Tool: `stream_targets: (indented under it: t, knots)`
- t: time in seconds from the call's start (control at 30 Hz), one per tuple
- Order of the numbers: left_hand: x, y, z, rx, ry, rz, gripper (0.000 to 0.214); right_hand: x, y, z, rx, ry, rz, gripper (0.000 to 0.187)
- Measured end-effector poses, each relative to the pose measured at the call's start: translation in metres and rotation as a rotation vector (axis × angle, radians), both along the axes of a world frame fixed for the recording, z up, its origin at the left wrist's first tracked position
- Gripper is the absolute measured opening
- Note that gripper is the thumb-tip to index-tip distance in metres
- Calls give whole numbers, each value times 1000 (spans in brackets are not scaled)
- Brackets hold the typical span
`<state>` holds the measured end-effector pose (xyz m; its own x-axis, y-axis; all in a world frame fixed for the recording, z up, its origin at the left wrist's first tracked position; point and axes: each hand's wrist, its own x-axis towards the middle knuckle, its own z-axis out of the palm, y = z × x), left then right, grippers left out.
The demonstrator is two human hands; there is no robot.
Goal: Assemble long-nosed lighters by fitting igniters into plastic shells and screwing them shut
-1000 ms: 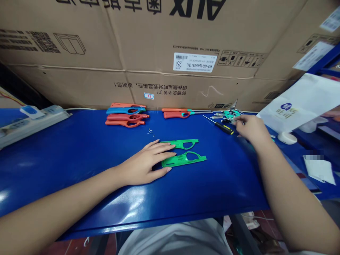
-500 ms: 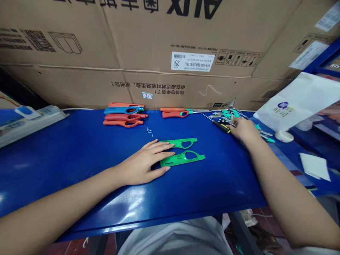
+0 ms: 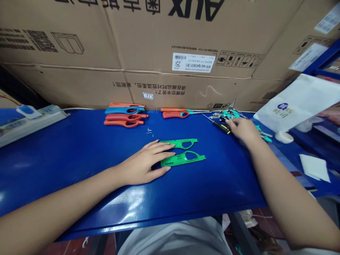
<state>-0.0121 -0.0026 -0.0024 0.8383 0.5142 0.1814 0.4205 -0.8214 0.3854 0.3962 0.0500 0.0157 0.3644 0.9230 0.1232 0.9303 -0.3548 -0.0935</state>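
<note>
My left hand (image 3: 148,162) lies flat with fingers spread, its fingertips resting on the left ends of two green lighter casing halves (image 3: 183,159). Each half has an oval trigger opening, and they lie one behind the other on the blue table. At the back right, my right hand (image 3: 242,128) reaches into a pile of small parts (image 3: 230,114), teal plastic and metal. Its fingers are bent together; whatever they pinch is hidden or too small to name. Just left of that hand lies a black and yellow screwdriver (image 3: 221,127).
Red, orange and blue lighter casings (image 3: 123,118) lie at the back left. Orange lighters with metal tubes (image 3: 175,114) lie at the back middle. Small white pins (image 3: 149,130) are nearby. A power strip (image 3: 32,122) stands left; a cardboard box (image 3: 148,78) walls the back.
My right hand has shifted slightly within the pile, its fingers drawing closer together. My left hand and the green casing halves stay in place.
</note>
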Motion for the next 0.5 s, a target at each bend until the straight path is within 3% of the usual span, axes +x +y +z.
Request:
stream_targets:
  t: [0.3,0.5]
  knots:
    - [0,1,1,-1,4,-2,46,-4,0,3,-18,55,-13,57]
    - [0,0,-2,1,10,0,46,-5,0,2,105,137,47,42]
